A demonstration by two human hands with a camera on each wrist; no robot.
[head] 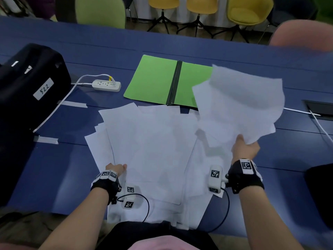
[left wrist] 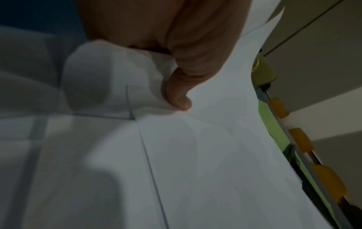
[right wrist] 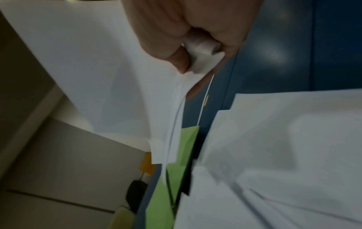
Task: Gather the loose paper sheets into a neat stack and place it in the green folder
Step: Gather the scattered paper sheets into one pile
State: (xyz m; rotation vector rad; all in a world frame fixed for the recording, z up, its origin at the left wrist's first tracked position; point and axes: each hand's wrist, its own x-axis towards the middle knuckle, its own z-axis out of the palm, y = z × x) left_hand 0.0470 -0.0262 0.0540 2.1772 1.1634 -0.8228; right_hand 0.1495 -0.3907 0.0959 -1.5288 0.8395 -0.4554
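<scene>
Several loose white paper sheets [head: 149,148] lie spread over the blue table [head: 59,166] in front of me. Behind them the green folder [head: 153,80] lies open and flat. My right hand [head: 244,149] pinches a bunch of sheets [head: 239,103] by the near edge and holds it in the air over the folder's right half; the right wrist view shows the hand [right wrist: 188,46] curled round the bunched paper edge [right wrist: 199,51]. My left hand [head: 116,168] grips the near left edge of a sheet on the table, its thumb [left wrist: 178,94] on top of the paper [left wrist: 215,139].
A black bag [head: 30,83] labelled 522 stands at the left. A white power strip [head: 107,85] with its cable lies beside the folder. A cable hatch [head: 319,110] is at the right edge. Green and yellow chairs [head: 198,6] stand beyond the table.
</scene>
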